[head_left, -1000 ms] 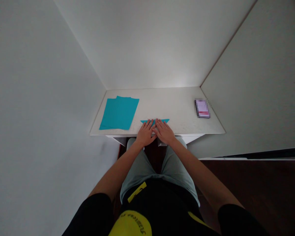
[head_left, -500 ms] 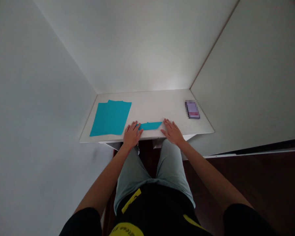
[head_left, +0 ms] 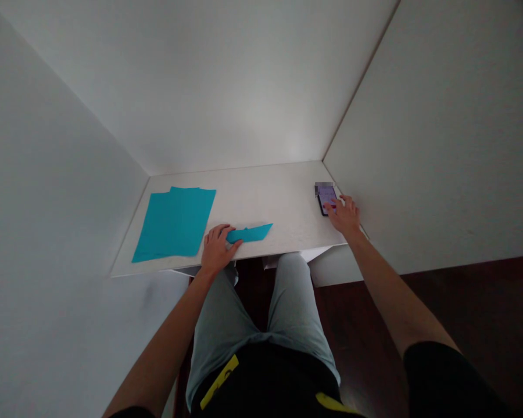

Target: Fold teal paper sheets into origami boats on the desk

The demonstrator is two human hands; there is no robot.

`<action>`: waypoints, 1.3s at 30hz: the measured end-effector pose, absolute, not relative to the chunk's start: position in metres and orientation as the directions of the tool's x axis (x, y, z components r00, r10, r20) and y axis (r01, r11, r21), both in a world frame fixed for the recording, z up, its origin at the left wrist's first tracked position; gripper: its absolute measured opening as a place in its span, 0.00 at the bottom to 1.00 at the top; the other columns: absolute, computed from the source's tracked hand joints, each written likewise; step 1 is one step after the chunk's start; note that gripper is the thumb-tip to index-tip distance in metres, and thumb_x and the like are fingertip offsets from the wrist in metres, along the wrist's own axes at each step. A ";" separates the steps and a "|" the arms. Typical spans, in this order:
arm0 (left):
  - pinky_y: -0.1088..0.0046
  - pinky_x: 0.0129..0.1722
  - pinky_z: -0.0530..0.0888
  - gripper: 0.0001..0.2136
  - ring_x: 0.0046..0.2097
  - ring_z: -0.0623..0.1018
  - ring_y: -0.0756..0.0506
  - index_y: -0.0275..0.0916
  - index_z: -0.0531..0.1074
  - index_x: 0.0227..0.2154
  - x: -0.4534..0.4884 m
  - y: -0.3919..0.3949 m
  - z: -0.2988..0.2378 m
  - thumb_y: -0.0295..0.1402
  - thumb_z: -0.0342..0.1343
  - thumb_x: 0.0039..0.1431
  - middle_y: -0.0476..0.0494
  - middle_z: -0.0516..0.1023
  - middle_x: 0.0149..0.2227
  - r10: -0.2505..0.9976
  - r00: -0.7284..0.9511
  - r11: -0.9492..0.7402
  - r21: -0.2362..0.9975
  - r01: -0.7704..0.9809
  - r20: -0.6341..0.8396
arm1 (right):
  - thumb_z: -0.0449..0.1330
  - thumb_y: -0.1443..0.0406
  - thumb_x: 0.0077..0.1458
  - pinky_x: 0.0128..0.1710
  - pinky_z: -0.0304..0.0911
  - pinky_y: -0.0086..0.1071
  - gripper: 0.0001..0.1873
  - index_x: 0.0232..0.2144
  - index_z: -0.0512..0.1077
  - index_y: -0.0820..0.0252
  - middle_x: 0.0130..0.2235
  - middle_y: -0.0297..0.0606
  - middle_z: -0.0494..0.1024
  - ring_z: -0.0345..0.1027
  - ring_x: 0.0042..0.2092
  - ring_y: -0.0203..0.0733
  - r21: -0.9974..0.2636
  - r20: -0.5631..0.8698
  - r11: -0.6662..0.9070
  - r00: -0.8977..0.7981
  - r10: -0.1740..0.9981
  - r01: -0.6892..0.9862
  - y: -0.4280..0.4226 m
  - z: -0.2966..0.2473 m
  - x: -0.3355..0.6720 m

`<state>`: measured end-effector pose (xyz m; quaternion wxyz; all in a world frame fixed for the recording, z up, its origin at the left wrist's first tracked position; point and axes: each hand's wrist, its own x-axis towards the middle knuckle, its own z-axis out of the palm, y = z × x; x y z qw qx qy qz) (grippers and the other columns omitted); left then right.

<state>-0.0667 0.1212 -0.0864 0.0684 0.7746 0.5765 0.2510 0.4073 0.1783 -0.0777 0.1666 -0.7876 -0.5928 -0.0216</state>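
A narrow folded strip of teal paper (head_left: 253,234) lies near the front edge of the table, its right end slanted to a point. My left hand (head_left: 218,248) has its left end between thumb and curled fingers, hiding that end. Over at the right, my right hand (head_left: 345,216) is at the lower part of a phone (head_left: 326,194), fingers apart, with a fingertip at the lit screen. The phone lies flat on the table, and its upper part is pixelated.
Overlapping teal paper sheets (head_left: 176,223) lie on the left of the white table (head_left: 265,197). Walls (head_left: 226,87) close in the back and both sides. My legs are below the front edge.
My right hand has left the right end of the folded paper and moved right to the phone. My left hand has curled more around the paper's left end. The view has shifted slightly.
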 end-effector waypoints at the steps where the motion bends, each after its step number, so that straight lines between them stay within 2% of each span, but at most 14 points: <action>1: 0.48 0.65 0.70 0.20 0.65 0.73 0.31 0.45 0.75 0.59 -0.067 0.121 -0.086 0.44 0.65 0.68 0.35 0.76 0.63 0.927 0.208 -0.327 0.399 0.857 0.312 | 0.53 0.50 0.73 0.64 0.60 0.57 0.27 0.60 0.78 0.60 0.70 0.57 0.66 0.64 0.65 0.64 -0.226 0.227 -0.247 0.298 0.927 0.942 0.180 -0.079 0.408; 6: 0.48 0.64 0.71 0.19 0.64 0.74 0.31 0.45 0.75 0.57 -0.069 0.121 -0.087 0.42 0.66 0.67 0.36 0.77 0.62 0.918 0.216 -0.350 0.428 0.833 0.331 | 0.51 0.50 0.73 0.64 0.58 0.58 0.29 0.61 0.77 0.63 0.69 0.60 0.67 0.64 0.65 0.65 -0.228 0.222 -0.251 0.301 0.927 0.941 0.186 -0.080 0.408; 9: 0.49 0.63 0.72 0.17 0.63 0.76 0.32 0.45 0.75 0.56 -0.070 0.121 -0.088 0.41 0.65 0.68 0.36 0.78 0.61 0.909 0.226 -0.373 0.442 0.816 0.349 | 0.51 0.49 0.73 0.64 0.57 0.60 0.31 0.64 0.74 0.63 0.68 0.61 0.67 0.62 0.66 0.66 -0.280 0.283 -0.217 0.296 0.912 0.935 0.184 -0.081 0.399; 13: 0.52 0.62 0.73 0.11 0.62 0.77 0.35 0.44 0.76 0.52 -0.072 0.122 -0.089 0.38 0.63 0.70 0.37 0.79 0.60 0.895 0.239 -0.407 0.474 0.781 0.375 | 0.52 0.47 0.72 0.62 0.62 0.63 0.29 0.64 0.73 0.56 0.63 0.56 0.70 0.66 0.62 0.63 -0.444 0.377 -0.004 0.190 0.907 0.896 0.171 -0.084 0.354; 17: 0.54 0.63 0.75 0.06 0.61 0.78 0.37 0.44 0.80 0.46 -0.073 0.120 -0.087 0.36 0.60 0.72 0.39 0.78 0.59 0.898 0.227 -0.408 0.521 0.750 0.377 | 0.55 0.46 0.72 0.54 0.74 0.51 0.27 0.64 0.74 0.50 0.60 0.49 0.68 0.74 0.49 0.50 -0.701 0.342 0.280 -0.034 0.939 0.656 0.146 -0.087 0.275; 19: 0.55 0.64 0.75 0.06 0.62 0.78 0.38 0.45 0.81 0.45 -0.073 0.117 -0.086 0.36 0.60 0.72 0.38 0.76 0.60 0.911 0.203 -0.381 0.544 0.748 0.359 | 0.56 0.47 0.72 0.50 0.76 0.47 0.25 0.64 0.74 0.47 0.60 0.47 0.67 0.74 0.48 0.48 -0.774 0.318 0.318 -0.098 0.943 0.548 0.134 -0.088 0.238; 22: 0.54 0.65 0.76 0.06 0.62 0.78 0.38 0.46 0.82 0.44 -0.072 0.115 -0.084 0.35 0.60 0.71 0.39 0.73 0.63 0.926 0.204 -0.357 0.560 0.748 0.317 | 0.57 0.47 0.72 0.47 0.77 0.44 0.24 0.63 0.75 0.47 0.60 0.47 0.66 0.75 0.45 0.44 -0.834 0.286 0.302 -0.106 0.952 0.462 0.126 -0.091 0.203; 26: 0.51 0.64 0.77 0.06 0.58 0.81 0.39 0.46 0.83 0.44 -0.070 0.115 -0.083 0.38 0.63 0.69 0.39 0.73 0.65 0.927 0.247 -0.370 0.573 0.731 0.284 | 0.58 0.47 0.71 0.44 0.78 0.41 0.22 0.56 0.78 0.50 0.58 0.46 0.68 0.75 0.39 0.40 -0.863 0.253 0.255 -0.064 0.965 0.436 0.129 -0.096 0.194; 32: 0.56 0.61 0.78 0.07 0.55 0.82 0.40 0.43 0.83 0.42 -0.062 0.122 -0.083 0.37 0.60 0.71 0.39 0.81 0.51 0.920 0.216 -0.384 0.643 0.662 0.327 | 0.59 0.49 0.70 0.42 0.77 0.41 0.19 0.49 0.80 0.54 0.54 0.45 0.75 0.74 0.38 0.41 -0.859 0.271 0.278 -0.080 0.959 0.429 0.139 -0.100 0.198; 34: 0.58 0.62 0.78 0.08 0.55 0.82 0.40 0.43 0.82 0.47 -0.060 0.126 -0.081 0.35 0.61 0.69 0.39 0.81 0.51 0.912 0.240 -0.407 0.667 0.624 0.331 | 0.59 0.50 0.70 0.42 0.77 0.41 0.19 0.48 0.81 0.55 0.52 0.45 0.77 0.74 0.37 0.41 -0.850 0.281 0.294 -0.096 0.955 0.437 0.140 -0.100 0.198; 36: 0.57 0.64 0.76 0.13 0.58 0.80 0.40 0.42 0.78 0.53 -0.061 0.128 -0.079 0.36 0.61 0.68 0.38 0.79 0.55 0.906 0.247 -0.422 0.675 0.606 0.345 | 0.59 0.50 0.70 0.42 0.76 0.41 0.19 0.49 0.81 0.56 0.49 0.44 0.77 0.74 0.38 0.42 -0.840 0.294 0.310 -0.107 0.950 0.445 0.138 -0.098 0.201; 39: 0.56 0.64 0.76 0.19 0.61 0.78 0.39 0.40 0.71 0.62 -0.070 0.131 -0.079 0.38 0.58 0.71 0.34 0.76 0.60 0.910 0.175 -0.397 0.663 0.634 0.377 | 0.59 0.48 0.70 0.43 0.77 0.42 0.22 0.51 0.81 0.56 0.48 0.45 0.78 0.76 0.40 0.45 -0.810 0.304 0.319 -0.114 0.946 0.492 0.137 -0.095 0.218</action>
